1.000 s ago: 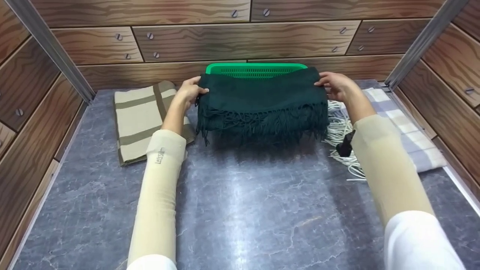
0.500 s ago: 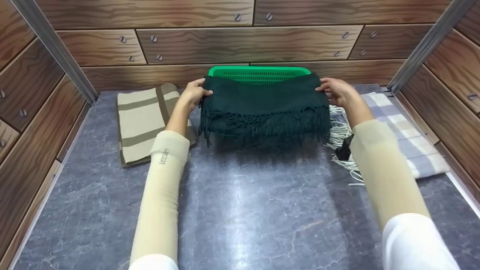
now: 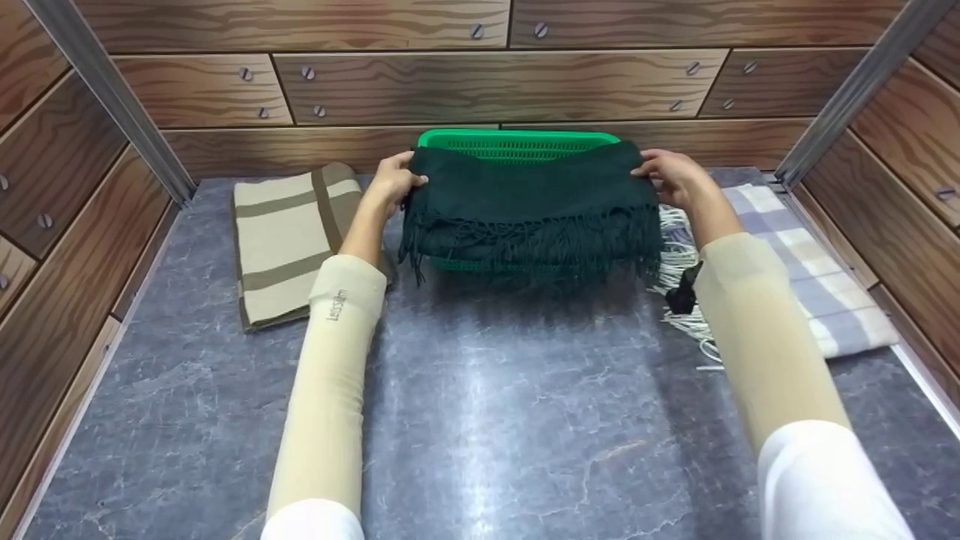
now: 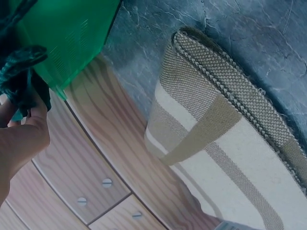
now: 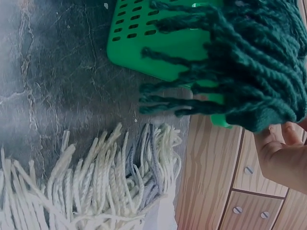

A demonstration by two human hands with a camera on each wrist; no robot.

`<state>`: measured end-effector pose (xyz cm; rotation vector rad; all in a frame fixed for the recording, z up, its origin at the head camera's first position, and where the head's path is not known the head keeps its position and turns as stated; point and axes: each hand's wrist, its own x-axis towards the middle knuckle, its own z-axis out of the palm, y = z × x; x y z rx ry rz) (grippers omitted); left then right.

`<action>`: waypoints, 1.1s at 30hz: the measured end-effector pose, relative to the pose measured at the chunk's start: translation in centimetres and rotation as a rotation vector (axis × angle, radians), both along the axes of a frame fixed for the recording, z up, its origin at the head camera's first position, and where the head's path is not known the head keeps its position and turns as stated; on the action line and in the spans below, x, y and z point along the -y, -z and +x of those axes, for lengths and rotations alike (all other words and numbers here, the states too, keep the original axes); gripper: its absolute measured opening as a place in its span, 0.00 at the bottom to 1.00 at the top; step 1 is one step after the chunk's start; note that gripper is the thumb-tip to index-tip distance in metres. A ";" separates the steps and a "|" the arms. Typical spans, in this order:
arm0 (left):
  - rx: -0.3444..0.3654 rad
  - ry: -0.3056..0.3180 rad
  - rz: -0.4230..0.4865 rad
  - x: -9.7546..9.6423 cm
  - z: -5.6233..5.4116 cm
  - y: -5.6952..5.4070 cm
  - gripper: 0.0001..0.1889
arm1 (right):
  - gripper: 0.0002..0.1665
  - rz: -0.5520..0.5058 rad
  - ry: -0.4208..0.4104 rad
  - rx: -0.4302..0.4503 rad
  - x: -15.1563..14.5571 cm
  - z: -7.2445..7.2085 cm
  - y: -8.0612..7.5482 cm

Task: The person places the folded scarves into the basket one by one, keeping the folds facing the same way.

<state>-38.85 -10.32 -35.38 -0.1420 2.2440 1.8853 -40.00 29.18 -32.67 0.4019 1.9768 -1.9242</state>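
Both left hand (image 3: 394, 180) and right hand (image 3: 671, 178) pinched the scarf (image 3: 532, 184) by its ends, likely keeping it spread over the basket (image 3: 517, 136) between them.

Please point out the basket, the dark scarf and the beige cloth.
Basket (image 3: 517, 136), head view: far rim.
Dark scarf (image 3: 531, 189), head view: plain part above fringe.
Beige cloth (image 3: 283, 238), head view: pale area between stripes.

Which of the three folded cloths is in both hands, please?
The dark green cloth, held by the left hand and right hand; the striped beige cloth and pale plaid cloth lie on the table.
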 end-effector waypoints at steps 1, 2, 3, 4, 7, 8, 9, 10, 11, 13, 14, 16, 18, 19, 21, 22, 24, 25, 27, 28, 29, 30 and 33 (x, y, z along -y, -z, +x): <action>-0.004 0.000 -0.012 -0.1 -0.1 0.0 0.30 | 0.36 0.006 0.001 -0.004 0.0 0.0 0.0; -0.006 0.000 -0.022 -0.2 -0.1 0.0 0.30 | 0.36 0.012 0.003 -0.009 0.0 -0.1 0.0; -0.012 -0.002 -0.038 -0.2 -0.2 -0.1 0.31 | 0.36 0.015 0.005 -0.013 0.0 -0.1 -0.1; -0.019 -0.004 -0.047 -0.3 -0.3 -0.1 0.30 | 0.36 0.015 0.007 -0.015 0.0 -0.2 -0.1; -0.034 -0.008 -0.061 -0.4 -0.5 -0.2 0.30 | 0.36 0.028 0.012 -0.021 0.1 -0.3 -0.1; -0.040 -0.010 -0.066 -0.5 -0.6 -0.2 0.30 | 0.37 0.033 0.015 -0.025 0.1 -0.4 -0.2; -0.046 -0.014 -0.070 -0.5 -0.7 -0.2 0.30 | 0.37 0.039 0.019 -0.030 0.2 -0.4 -0.2; -0.051 -0.018 -0.069 -0.5 -0.7 -0.2 0.30 | 0.37 0.047 0.021 -0.037 0.2 -0.5 -0.2; -0.057 -0.021 -0.065 -0.6 -0.8 -0.2 0.30 | 0.37 0.059 0.022 -0.046 0.2 -0.6 -0.3; -0.069 -0.029 -0.067 -0.6 -0.9 -0.2 0.29 | 0.36 0.068 0.031 -0.063 0.4 -0.7 -0.3; -0.074 -0.032 -0.070 -0.6 -0.9 -0.1 0.29 | 0.35 0.072 0.038 -0.071 0.4 -0.8 -0.2; -0.087 -0.036 -0.077 -0.7 -1.0 -0.1 0.29 | 0.34 0.081 0.048 -0.083 0.6 -0.9 -0.1; -0.094 -0.038 -0.094 -0.7 -1.1 0.0 0.29 | 0.32 0.087 0.062 -0.089 0.7 -1.0 0.0; -0.097 -0.038 -0.105 -0.7 -1.1 0.0 0.29 | 0.31 0.093 0.070 -0.092 0.7 -1.1 0.0; -0.106 -0.041 -0.129 -0.8 -1.2 -0.1 0.28 | 0.28 0.105 0.078 -0.101 0.8 -1.2 0.1; -0.109 -0.044 -0.143 -0.8 -1.3 -0.1 0.28 | 0.27 0.109 0.083 -0.106 0.8 -1.2 0.1; -0.120 -0.051 -0.179 -0.9 -1.4 -0.1 0.28 | 0.26 0.125 0.092 -0.121 0.8 -1.3 0.1; -0.132 -0.057 -0.200 -1.0 -1.5 0.0 0.27 | 0.25 0.140 0.094 -0.134 0.9 -1.4 0.1; -0.155 -0.069 -0.246 -1.1 -1.5 0.2 0.27 | 0.26 0.167 0.089 -0.158 1.1 -1.4 0.3; -0.168 -0.075 -0.271 -1.2 -1.6 0.3 0.27 | 0.27 0.180 0.088 -0.168 1.2 -1.5 0.4; -0.177 -0.078 -0.295 -1.4 -1.6 0.4 0.26 | 0.27 0.198 0.085 -0.179 1.3 -1.6 0.6; -0.186 -0.082 -0.321 -1.5 -1.7 0.6 0.26 | 0.28 0.214 0.082 -0.191 1.4 -1.7 0.8; -0.184 -0.094 -0.408 -2.1 -1.8 1.1 0.26 | 0.29 0.277 0.071 -0.221 1.9 -1.9 1.5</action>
